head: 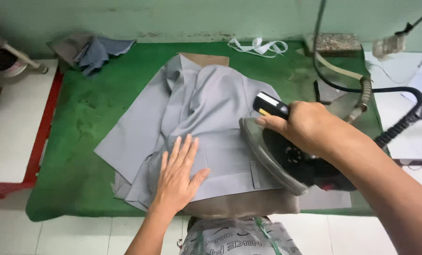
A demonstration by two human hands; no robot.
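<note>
Pressing of a grey garment [206,108] on a green padded table [97,123], seen from the head camera. The garment lies spread over a rounded brown pressing form [248,200] at the table's near edge, directly between the 2 hands and partly under both. Progress, as a judgement: the panel beneath and just beyond the left hand [179,175] looks flat and largely smooth, while the area near the collar, far beyond both hands, shows soft folds, so the pressing appears to be partway through, with the upper portion left to do. The left hand lies palm down, fingers extended and slightly spread, flat on the cloth and gripping nothing. The right hand [301,126] is closed around the black handle of a steam iron [286,158], the wrist bent inward and the forearm entering from the lower right; the iron is tilted so that its soleplate edge faces the left hand, at the garment's right side. A coiled black cord [399,125] and a hose [347,75] trail away beyond the right hand. Folded grey fabric pieces [95,49] and a white strip [260,46] lie far beyond the left hand.
</note>
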